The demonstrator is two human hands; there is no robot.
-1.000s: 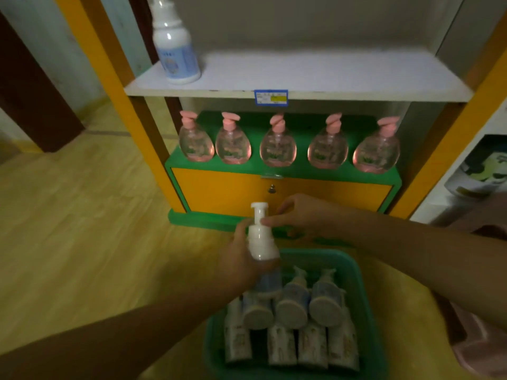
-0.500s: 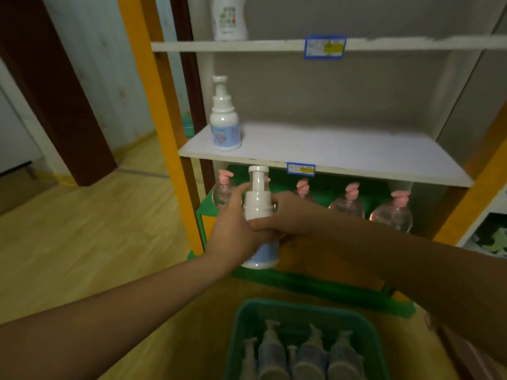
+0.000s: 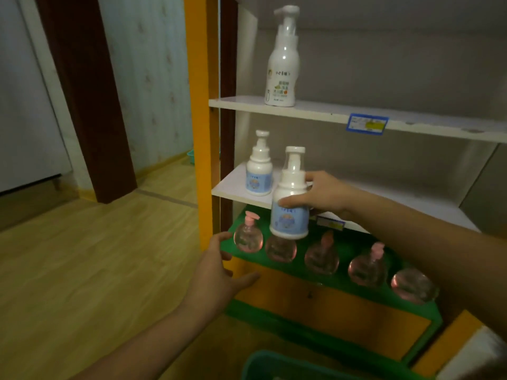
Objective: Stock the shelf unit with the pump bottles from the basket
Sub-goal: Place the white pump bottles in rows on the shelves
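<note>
Blue-label pump bottle is gripped upright by right hand; left hand is spread open at 7 o'clock. Five pink bottles counted below; label text unreadable.

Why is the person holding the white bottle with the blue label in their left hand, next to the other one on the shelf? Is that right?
Not quite. The head view shows the right hand holding the white bottle with the blue label. The left hand is open and empty, lower down. The rest is right: the other bottle stands on the shelf.
</note>
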